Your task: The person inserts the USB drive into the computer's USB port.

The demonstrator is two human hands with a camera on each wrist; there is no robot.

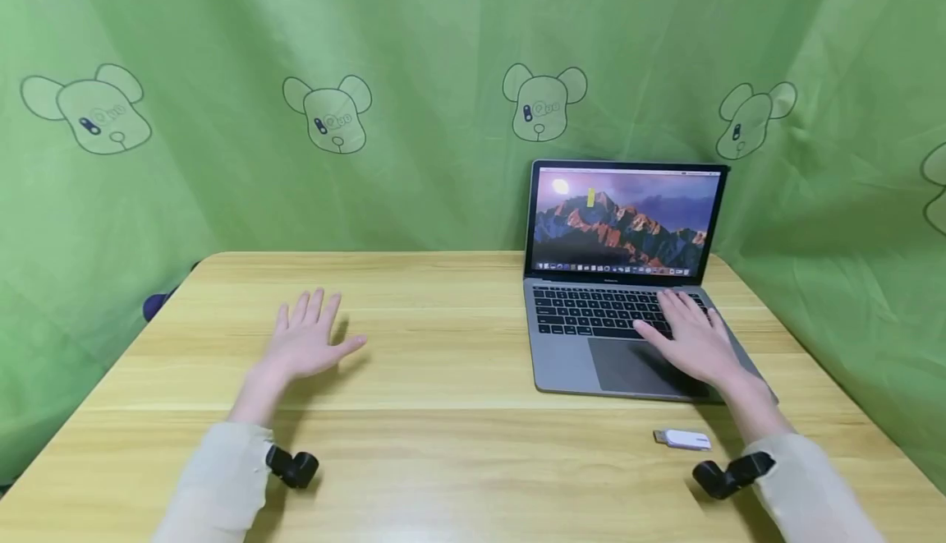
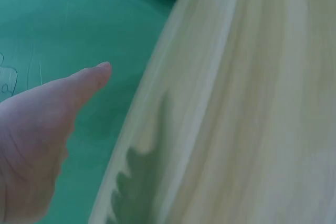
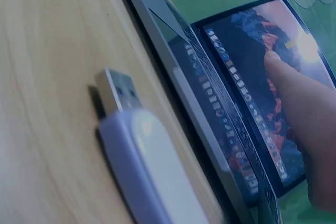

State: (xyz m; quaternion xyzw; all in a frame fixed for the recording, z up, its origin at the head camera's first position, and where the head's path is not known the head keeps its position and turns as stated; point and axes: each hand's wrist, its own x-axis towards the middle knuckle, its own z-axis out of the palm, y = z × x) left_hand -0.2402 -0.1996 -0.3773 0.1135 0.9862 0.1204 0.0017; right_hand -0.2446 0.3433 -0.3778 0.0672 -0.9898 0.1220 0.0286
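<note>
My left hand [image 1: 306,346] is held over the left part of the table, fingers straight and spread, holding nothing; its shadow falls beside it. In the left wrist view its thumb [image 2: 79,90] points out past the table edge. My right hand [image 1: 695,342] is stretched out over the right side of an unfolded laptop [image 1: 562,362], its fingers straight above the keyboard [image 1: 584,310] and holding nothing. In front of the laptop, below that hand, a white and lilac USB stick [image 1: 686,439] lies on the table, its bare metal plug [image 3: 119,90] pointing left in the head view.
The wooden table [image 1: 429,461] reaches back to a green curtain [image 1: 436,198] printed with bear heads, which also hangs along both sides. The laptop's lit screen [image 1: 628,214] stands upright at the back right. Each sleeve carries a small black camera [image 1: 294,467].
</note>
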